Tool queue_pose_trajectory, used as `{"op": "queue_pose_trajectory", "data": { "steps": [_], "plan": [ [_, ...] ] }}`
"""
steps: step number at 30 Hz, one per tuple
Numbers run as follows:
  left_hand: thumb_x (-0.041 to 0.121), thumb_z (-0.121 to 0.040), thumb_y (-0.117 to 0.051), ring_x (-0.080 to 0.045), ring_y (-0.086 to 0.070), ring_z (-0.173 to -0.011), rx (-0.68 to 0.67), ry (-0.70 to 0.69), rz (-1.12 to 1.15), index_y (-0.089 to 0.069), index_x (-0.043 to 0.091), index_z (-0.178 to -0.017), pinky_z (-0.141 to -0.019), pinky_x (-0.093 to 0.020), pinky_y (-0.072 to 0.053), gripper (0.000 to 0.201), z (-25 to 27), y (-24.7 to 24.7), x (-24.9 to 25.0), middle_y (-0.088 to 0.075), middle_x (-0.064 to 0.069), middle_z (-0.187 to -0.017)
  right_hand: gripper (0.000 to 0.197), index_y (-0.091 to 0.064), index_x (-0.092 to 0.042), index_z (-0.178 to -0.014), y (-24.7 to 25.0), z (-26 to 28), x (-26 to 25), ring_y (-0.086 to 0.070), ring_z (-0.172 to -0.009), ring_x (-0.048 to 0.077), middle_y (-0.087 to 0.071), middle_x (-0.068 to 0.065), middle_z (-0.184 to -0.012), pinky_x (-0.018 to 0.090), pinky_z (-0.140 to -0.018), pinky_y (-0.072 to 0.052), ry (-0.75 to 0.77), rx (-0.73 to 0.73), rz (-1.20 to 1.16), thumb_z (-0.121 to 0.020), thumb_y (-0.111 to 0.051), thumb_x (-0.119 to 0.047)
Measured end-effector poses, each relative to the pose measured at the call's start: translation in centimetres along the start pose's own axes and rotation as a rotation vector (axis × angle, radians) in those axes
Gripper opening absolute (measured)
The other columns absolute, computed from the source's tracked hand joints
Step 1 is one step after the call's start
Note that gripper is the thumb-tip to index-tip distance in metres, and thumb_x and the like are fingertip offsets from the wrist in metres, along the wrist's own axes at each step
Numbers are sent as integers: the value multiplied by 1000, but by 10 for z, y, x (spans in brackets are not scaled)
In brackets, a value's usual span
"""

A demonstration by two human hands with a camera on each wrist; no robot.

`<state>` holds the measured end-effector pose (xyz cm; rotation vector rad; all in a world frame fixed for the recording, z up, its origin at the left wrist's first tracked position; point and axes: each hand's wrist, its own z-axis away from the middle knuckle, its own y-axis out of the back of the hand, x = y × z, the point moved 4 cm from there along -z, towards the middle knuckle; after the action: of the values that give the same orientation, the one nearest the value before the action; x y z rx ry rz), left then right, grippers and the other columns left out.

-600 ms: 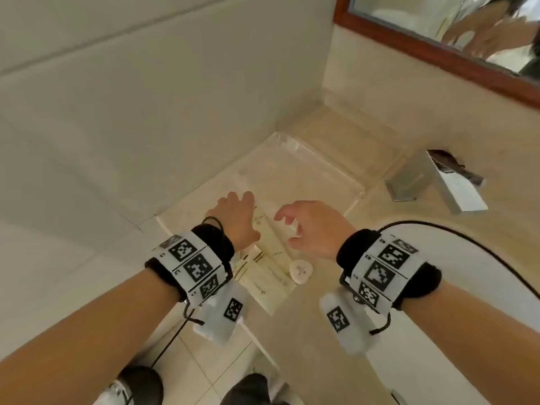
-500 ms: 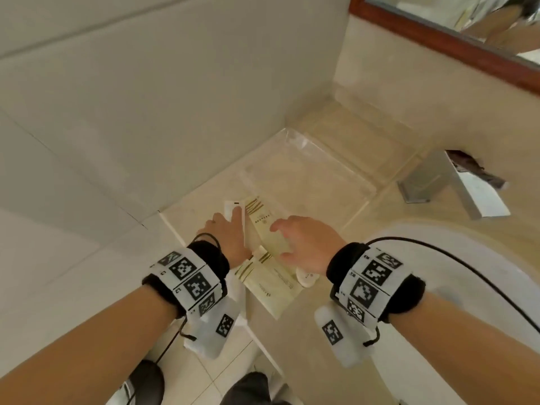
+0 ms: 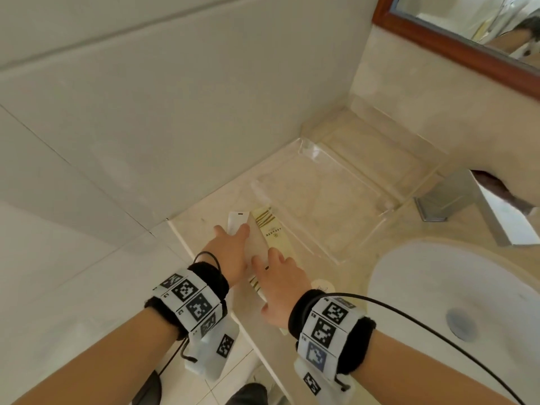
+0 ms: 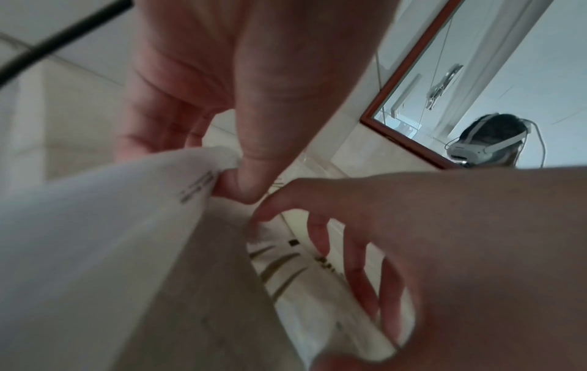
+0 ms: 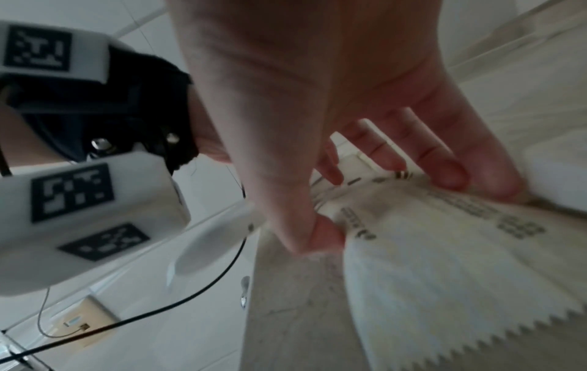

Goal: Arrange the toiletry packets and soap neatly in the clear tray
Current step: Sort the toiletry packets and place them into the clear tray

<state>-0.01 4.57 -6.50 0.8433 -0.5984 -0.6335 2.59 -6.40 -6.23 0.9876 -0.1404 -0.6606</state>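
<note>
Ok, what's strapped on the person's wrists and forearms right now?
Bare forearms, no sleeves. Each wrist carries a black fuzzy band wrapped by white blocks with black square markers; the right wrist's set includes one blue-tinted marker. A white marker-tagged camera housing hangs under each wrist. Thin black cables trail from both.

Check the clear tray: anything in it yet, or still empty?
Empty. The clear tray shows only countertop through its base. The packets lie on the counter in front of it under both hands, and the round soap sits outside too.
</note>
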Motion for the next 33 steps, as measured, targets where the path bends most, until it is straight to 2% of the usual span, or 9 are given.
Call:
{"op": "queue_pose_trajectory", "data": {
  "steps": [5, 11, 16, 19, 22, 24, 26, 29, 33],
  "plan": [
    [16, -90, -46, -25, -52, -73, 112, -35, 50, -53, 13, -110, -80, -33, -52, 22, 1, 25, 0, -41, -14, -117, 50, -28, -14, -132, 0, -6, -1, -48, -105, 38, -34, 19, -127, 45, -77, -51, -9, 37, -12, -89, -52, -7],
    [13, -87, -54, -22, -62, -69, 207, -150, 448, -63, 20, -104, -57, -21, -51, 20, 0, 55, -1, -47, -12, -113, 39, -37, -13, -126, 35, -1, 17, -54, -100, 33, -32, 15, -131, 39, -75, -48, -50, 97, -112, -90, -52, -15],
    [3, -92, -48, -24, -65, -83, 141, -168, 911, -62, 11, -117, -60, -37, -61, 30, -10, 66, 35, -51, -2, -96, 36, -39, -13, -125, 117, 4, 79, -44, -74, 26, -34, 15, -126, 31, -63, -40, -188, 308, -156, -91, -50, -16],
    [3, -96, -41, -19, -62, -75, 84, -175, 1047, -55, 11, -127, -60, -26, -59, 34, -24, 62, 69, -54, -14, -107, 36, -40, -12, -125, 146, 4, 119, -43, -69, 26, -30, 17, -131, 30, -62, -40, -301, 362, -145, -91, -49, -15],
    [2, -98, -37, -31, -63, -95, 68, -166, 1009, -48, 8, -133, -51, -14, -55, 37, -44, 47, 97, -52, -25, -128, 36, -40, -11, -124, 156, 4, 143, -43, -66, 24, -30, 18, -131, 31, -63, -41, -363, 382, -141, -90, -50, -16],
    [4, -98, -37, -38, -61, -104, 67, -155, 850, -45, 9, -135, -63, -21, -60, 38, -60, 34, 107, -50, -24, -132, 36, -40, -12, -124, 153, 6, 154, -44, -69, 24, -31, 17, -131, 30, -63, -38, -381, 377, -142, -90, -50, -17],
    [14, -97, -37, -35, -63, -101, 92, -171, 405, -52, 13, -127, -83, -37, -57, 34, -71, 28, 111, -58, -17, -126, 35, -41, -12, -123, 146, 7, 161, -41, -61, 20, -32, 16, -129, 29, -63, -37, -385, 373, -150, -90, -50, -17],
    [13, -92, -41, -27, -64, -95, 105, -229, -231, -60, 12, -107, -81, -35, -53, 25, -73, 23, 114, -65, -9, -110, 34, -41, -12, -123, 139, 7, 170, -36, -56, 17, -34, 16, -127, 29, -65, -36, -388, 368, -147, -90, -49, -16],
    [34, -92, -45, -24, -48, -119, 262, -436, -442, -58, 24, -118, -99, -37, -39, 31, -63, 25, 117, -49, -4, -126, 34, -42, -11, -122, 142, 3, 176, -39, -63, 21, -34, 16, -127, 29, -66, -37, -372, 375, -172, -89, -50, -15]
  ]
}}
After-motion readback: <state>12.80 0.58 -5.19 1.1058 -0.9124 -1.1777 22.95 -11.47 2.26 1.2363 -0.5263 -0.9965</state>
